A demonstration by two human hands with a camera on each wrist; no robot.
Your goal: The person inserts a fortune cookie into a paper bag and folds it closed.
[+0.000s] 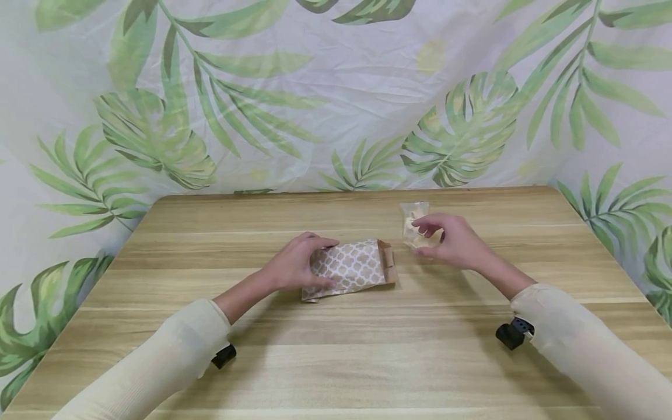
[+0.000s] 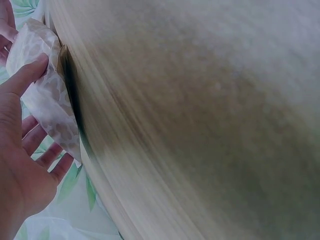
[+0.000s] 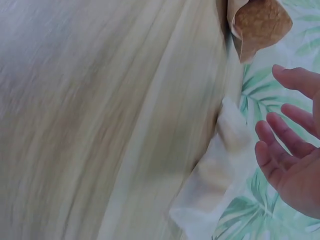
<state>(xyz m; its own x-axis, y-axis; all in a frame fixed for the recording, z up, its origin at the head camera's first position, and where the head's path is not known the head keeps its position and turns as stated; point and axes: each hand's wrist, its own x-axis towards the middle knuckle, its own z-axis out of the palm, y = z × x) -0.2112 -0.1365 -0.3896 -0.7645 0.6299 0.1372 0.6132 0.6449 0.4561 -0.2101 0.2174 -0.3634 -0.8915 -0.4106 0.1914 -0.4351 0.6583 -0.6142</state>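
A brown paper bag with a white lattice pattern (image 1: 353, 269) lies on its side on the wooden table, its open mouth facing right. My left hand (image 1: 295, 262) holds the bag's left end, thumb along the near side and fingers at the far side. The brown inside of the paper bag (image 3: 262, 25) shows in the right wrist view. Just beyond its mouth lies a clear plastic packet (image 1: 408, 226) with pale yellowish pieces inside. Over the packet's right edge hovers my right hand (image 1: 454, 242), its fingers loosely bent, with a gap to the packet (image 3: 212, 175) in the right wrist view.
The wooden table (image 1: 336, 361) reaches back to a cloth backdrop (image 1: 362, 105) printed with green leaves. A small black wrist camera (image 1: 511, 334) hangs under the right sleeve, and another black camera (image 1: 224, 356) under the left sleeve.
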